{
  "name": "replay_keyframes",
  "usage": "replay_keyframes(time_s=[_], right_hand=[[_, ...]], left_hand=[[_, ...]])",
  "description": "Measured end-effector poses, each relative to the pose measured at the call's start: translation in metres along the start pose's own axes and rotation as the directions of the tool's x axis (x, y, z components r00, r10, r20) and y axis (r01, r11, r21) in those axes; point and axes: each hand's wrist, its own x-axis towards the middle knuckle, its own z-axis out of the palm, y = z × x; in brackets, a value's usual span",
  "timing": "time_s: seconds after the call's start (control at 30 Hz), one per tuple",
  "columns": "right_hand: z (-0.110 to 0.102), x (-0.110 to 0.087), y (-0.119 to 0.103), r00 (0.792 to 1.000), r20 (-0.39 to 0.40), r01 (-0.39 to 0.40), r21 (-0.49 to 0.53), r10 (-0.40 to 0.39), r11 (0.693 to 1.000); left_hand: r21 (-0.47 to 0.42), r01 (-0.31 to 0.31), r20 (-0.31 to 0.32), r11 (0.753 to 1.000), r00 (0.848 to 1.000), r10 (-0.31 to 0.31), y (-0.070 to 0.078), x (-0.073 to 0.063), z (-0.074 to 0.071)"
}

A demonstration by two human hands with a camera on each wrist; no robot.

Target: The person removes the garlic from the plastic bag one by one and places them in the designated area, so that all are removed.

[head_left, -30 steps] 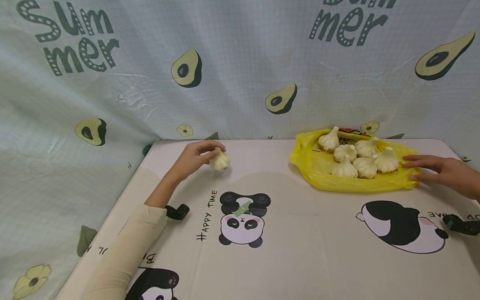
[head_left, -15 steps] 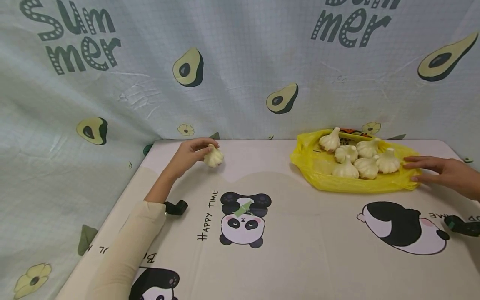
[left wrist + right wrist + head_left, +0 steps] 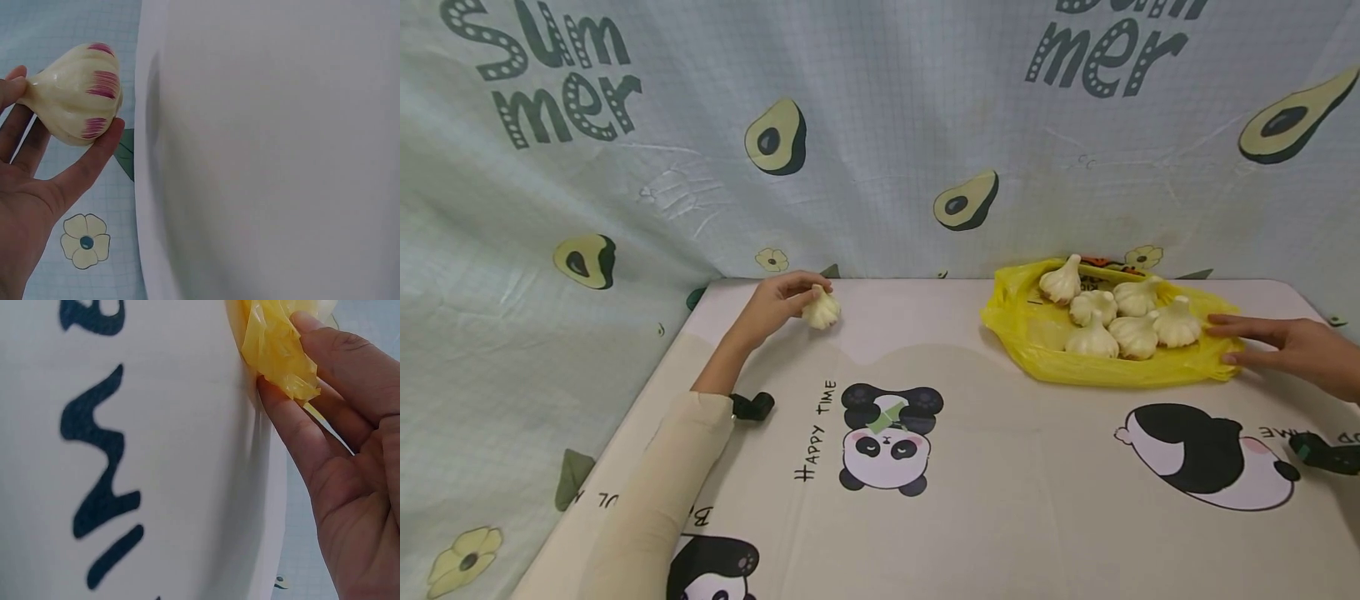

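My left hand (image 3: 778, 307) pinches a garlic bulb (image 3: 822, 307) at the table's far left. The left wrist view shows this garlic bulb (image 3: 78, 94) as cream with pinkish-purple streaks, its neck between the fingers and the thumb against its round end. It appears just above the tabletop. At the back right lies a yellow plastic bag (image 3: 1037, 358), opened out, with several garlic bulbs (image 3: 1092, 337) in it. My right hand (image 3: 1292, 346) touches the bag's right end with fairly straight, spread fingers. Up close, the crumpled yellow bag end (image 3: 281, 356) sits between thumb and fingers.
The table (image 3: 985, 500) wears a pale cover printed with pandas and lettering. A light curtain (image 3: 865, 167) with avocado prints hangs behind the table and along its left side. Black wrist devices (image 3: 752, 407) show below both hands.
My left hand has moved left and slightly toward the back edge with the garlic bulb. The right hand and the yellow bag have stayed nearly still.
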Motion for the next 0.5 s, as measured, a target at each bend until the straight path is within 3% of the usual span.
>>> replay_keyframes(time_s=[0.2,0.43,0.5], right_hand=[[0.0,0.001,0.001,1.0,0.003,0.003,0.018,-0.003,1.0],[0.0,0.002,0.003,1.0,0.01,-0.003,0.005,0.003,1.0],[-0.001,0.002,0.003,1.0,0.011,-0.004,-0.003,0.004,1.0]], left_hand=[[0.011,-0.001,-0.001,1.0,1.0,0.001,0.0,0.003,-0.002],[0.006,0.011,0.002,1.0,1.0,-0.011,0.021,-0.002,0.0],[0.001,0.012,0.002,1.0,1.0,-0.012,0.019,0.0,-0.001]])
